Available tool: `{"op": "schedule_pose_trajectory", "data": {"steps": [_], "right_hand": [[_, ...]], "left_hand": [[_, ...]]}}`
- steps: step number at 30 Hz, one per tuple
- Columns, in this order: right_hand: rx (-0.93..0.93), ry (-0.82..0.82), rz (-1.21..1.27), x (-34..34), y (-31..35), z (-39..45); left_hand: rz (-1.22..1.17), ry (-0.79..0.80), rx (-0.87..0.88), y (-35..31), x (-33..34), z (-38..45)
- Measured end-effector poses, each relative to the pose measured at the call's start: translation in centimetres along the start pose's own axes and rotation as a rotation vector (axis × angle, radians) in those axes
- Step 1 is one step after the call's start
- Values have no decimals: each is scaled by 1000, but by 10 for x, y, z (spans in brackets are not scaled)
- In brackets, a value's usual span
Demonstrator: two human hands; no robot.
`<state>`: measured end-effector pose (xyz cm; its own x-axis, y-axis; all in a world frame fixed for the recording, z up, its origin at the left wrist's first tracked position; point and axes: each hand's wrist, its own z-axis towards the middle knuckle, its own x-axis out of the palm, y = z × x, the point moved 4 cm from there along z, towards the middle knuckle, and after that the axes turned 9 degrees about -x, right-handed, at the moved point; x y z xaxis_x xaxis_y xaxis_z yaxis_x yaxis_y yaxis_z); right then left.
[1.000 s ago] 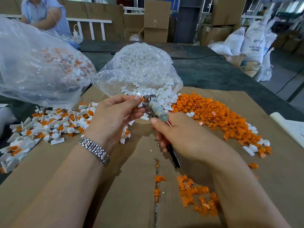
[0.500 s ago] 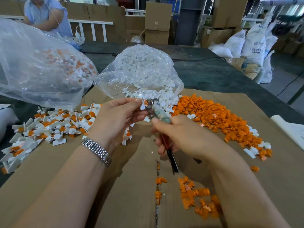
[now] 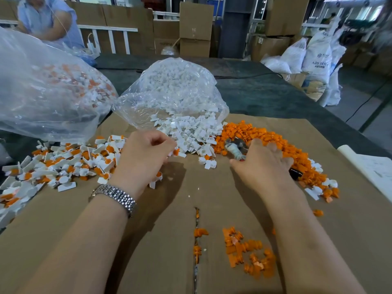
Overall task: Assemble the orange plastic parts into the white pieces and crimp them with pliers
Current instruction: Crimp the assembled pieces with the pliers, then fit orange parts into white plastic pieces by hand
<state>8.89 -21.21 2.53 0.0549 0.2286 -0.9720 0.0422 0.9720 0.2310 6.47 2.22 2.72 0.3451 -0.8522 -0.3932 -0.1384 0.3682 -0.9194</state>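
A: Surroundings first. Cardboard (image 3: 212, 194) covers the table. Far left, a big clear bag (image 3: 42, 88) of mixed white-and-orange parts; mid-back, a smaller bag (image 3: 174, 88) spilling white pieces (image 3: 186, 132) toward the hands. Assembled pile (image 3: 63, 162) spread out on the left. Orange parts (image 3: 265, 134) heaped on the right, with a small orange cluster (image 3: 246, 255) near the bottom edge.

B: Hands?

A: Left hand (image 3: 144, 153), watch (image 3: 115, 196) on the wrist, fingers curled at the edge of the white pieces. A bit of orange shows just beside the fingertips; can't tell whether it is pinched. Right hand (image 3: 263, 164) lies over the pliers (image 3: 235, 148), palm down on the orange heap, fingers reaching forward. Blurred, so can't tell whether they curl round the handle.

B: Pliers visible?

A: Partly. Grey head and wrapped neck stick out left of the hand; a dark handle tip (image 3: 295, 173) shows on the right. The middle is hidden under the palm.

B: Background?

A: A person (image 3: 48, 22) in a blue shirt top left, cut off by the frame. Stacked boxes (image 3: 196, 28), white sacks (image 3: 314, 58) on the right. A sheet of paper (image 3: 373, 168) at the right edge, cut off.
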Motion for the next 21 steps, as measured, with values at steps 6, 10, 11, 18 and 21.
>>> {"op": "schedule_pose_trajectory", "data": {"steps": [6,10,11,18,21], "right_hand": [[-77,-78,-28,7,3,3],[-376,-235,-89,9,20,9],[-394,-239,-116,10,22,10],[-400,-258,-188,13,34,16],[-382,-263,-206,11,38,18]], "left_hand": [[629,-318,113,-6,-19,-4],[648,-378,240,-9,-19,-3],[619,-358,282,-10,-16,-4],[632,23,562,-9,31,-16],[692,99,627,-8,47,-16]]}}
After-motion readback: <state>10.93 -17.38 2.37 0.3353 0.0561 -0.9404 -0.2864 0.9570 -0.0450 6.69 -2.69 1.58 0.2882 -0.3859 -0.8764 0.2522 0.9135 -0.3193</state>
